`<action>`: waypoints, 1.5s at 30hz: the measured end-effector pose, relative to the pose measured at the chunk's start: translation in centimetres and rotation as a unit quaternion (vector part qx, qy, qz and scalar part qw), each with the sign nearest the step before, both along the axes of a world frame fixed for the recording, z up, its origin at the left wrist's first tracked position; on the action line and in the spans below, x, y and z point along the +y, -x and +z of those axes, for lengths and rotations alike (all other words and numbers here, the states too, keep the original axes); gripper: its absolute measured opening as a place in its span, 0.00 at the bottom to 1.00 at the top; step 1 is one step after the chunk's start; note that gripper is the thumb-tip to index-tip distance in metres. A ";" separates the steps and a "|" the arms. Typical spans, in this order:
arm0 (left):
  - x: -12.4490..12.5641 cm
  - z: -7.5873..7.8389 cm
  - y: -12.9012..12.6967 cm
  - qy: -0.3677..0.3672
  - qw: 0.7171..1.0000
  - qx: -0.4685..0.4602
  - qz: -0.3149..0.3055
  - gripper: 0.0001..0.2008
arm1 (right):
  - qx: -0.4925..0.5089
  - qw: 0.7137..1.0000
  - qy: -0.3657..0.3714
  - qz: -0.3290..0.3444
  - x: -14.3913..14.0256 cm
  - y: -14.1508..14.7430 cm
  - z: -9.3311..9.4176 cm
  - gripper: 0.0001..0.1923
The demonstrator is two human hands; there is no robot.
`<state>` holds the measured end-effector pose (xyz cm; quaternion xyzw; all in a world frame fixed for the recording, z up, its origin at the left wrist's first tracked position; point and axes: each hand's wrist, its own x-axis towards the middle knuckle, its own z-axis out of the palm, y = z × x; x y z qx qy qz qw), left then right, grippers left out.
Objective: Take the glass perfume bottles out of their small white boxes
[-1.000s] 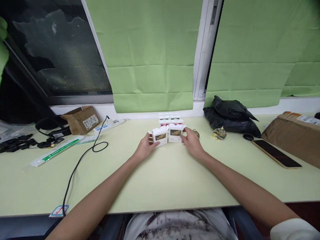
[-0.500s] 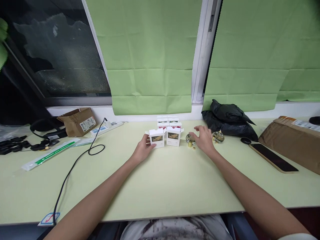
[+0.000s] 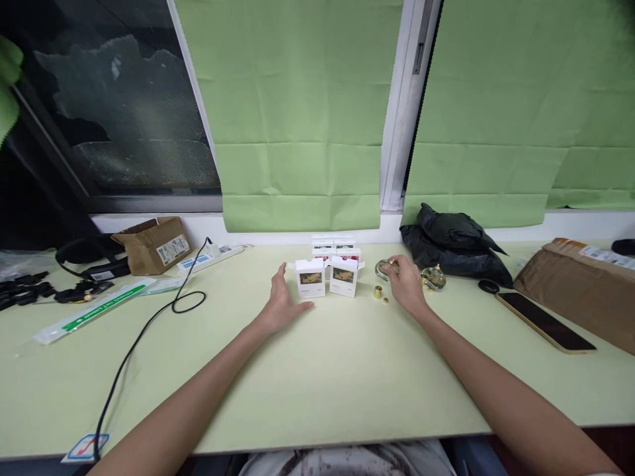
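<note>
Boxes first: a cluster of small white cartons sits at centre frame on the pale green desk [image 3: 317, 370], and the two front ones, the left carton [image 3: 311, 278] and the right carton [image 3: 343, 277], stand with their top flaps raised. What is inside them cannot be made out from here. Behind them more white cartons [image 3: 333, 246] are stacked toward the window sill. Over at upper left a brown cardboard box [image 3: 153, 244] lies open, its contents hidden too.

Now the hands. The left hand [image 3: 280, 308] rests on the desk just left of the left carton, fingers spread and loose, holding nothing; half a second ago it was cupped against that carton, so it has let go and slid slightly away. The right hand [image 3: 407, 285] is right of the cartons, fingers curled over a small round glass bottle [image 3: 384, 268] with a gold top, touching it at the fingertips; whether the grip is fully closed cannot be told. Half a second back that hand hovered open above the same spot. A small gold cap [image 3: 378, 291] stands on the desk just left of the right hand, near the bottle. A second glass bottle [image 3: 435, 277] sits just right of the hand, in front of the black plastic bag [image 3: 454, 238]. A phone [image 3: 544, 322] lies at right.
</note>
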<state>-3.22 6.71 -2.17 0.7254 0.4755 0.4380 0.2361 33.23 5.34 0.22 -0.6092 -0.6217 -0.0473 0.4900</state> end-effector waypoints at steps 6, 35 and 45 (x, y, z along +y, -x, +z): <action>-3.4 3.5 -1.7 -0.256 0.964 -0.045 0.056 0.44 | 0.046 0.979 -0.197 0.035 -3.2 2.0 3.2 0.17; -6.1 2.4 -4.3 0.024 0.981 0.078 -0.175 0.19 | -0.045 0.917 0.096 0.384 -6.2 8.2 0.0 0.10; -6.4 2.7 -4.3 0.027 0.979 0.101 -0.177 0.17 | -0.061 0.912 0.099 0.393 -6.8 7.8 1.0 0.19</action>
